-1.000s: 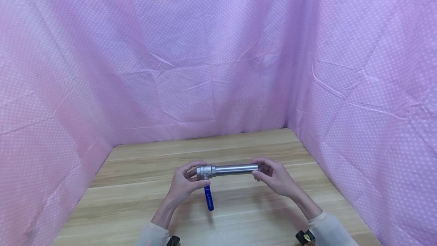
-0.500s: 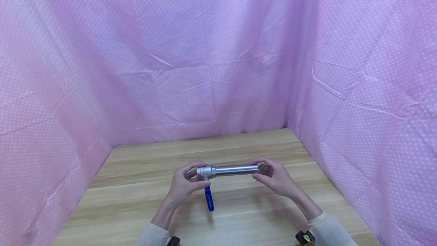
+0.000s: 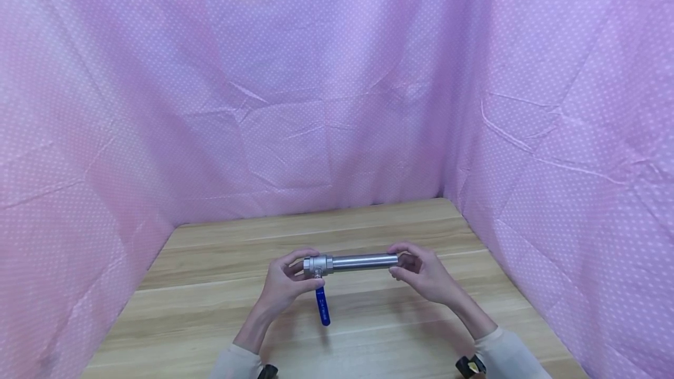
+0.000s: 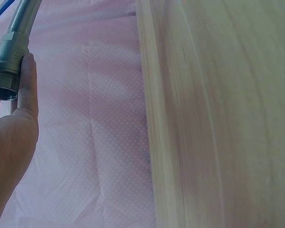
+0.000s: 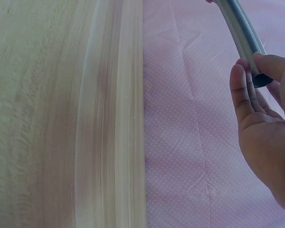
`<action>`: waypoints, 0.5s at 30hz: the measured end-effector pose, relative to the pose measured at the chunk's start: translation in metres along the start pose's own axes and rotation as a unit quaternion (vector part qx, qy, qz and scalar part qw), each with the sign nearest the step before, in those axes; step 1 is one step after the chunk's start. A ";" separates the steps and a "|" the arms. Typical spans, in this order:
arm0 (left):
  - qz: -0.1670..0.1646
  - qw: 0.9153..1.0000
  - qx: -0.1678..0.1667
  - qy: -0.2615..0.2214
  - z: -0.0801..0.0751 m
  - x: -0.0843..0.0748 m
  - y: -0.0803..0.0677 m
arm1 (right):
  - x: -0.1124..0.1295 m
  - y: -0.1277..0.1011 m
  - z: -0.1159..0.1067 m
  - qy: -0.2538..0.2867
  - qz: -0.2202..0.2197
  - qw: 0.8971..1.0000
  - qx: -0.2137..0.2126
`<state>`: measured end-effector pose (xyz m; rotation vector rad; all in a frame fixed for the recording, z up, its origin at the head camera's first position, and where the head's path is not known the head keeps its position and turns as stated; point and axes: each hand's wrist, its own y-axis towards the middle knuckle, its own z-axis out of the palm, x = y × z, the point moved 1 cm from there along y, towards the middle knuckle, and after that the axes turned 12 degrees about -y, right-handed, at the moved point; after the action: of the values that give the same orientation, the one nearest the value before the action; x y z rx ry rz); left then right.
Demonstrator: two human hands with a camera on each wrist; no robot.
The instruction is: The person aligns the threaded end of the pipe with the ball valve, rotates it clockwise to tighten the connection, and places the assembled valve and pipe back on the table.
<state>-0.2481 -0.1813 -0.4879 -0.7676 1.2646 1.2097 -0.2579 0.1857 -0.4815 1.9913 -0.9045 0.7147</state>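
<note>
A steel ball valve (image 3: 318, 263) with a blue lever handle (image 3: 323, 307) is joined to a straight metal pipe (image 3: 363, 261). Both are held level above the table, the lever pointing toward the person. My left hand (image 3: 281, 283) grips the valve body at its left end, thumb near the base of the lever. At the other end, my right hand (image 3: 426, 276) pinches the pipe's tip between thumb and fingers. In the left wrist view the valve's hexagonal open end (image 4: 4, 84) faces the palm. The right wrist view shows the pipe's open end (image 5: 262, 80) among the fingers.
Below the hands lies a wood-grain table (image 3: 226, 250). Pink dotted cloth (image 3: 316, 104) hangs behind it and along both sides. Black straps (image 3: 470, 365) sit at the wrists, by the light sleeves (image 3: 508, 355).
</note>
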 end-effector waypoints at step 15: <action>-0.003 1.000 -0.003 0.001 0.000 0.000 0.000 | 0.000 0.000 0.000 -0.015 -0.016 1.000 -0.006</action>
<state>-0.2478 -0.1816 -0.4883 -0.7764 1.2590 1.2095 -0.2585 0.1855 -0.4817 2.0057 -0.8909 0.6613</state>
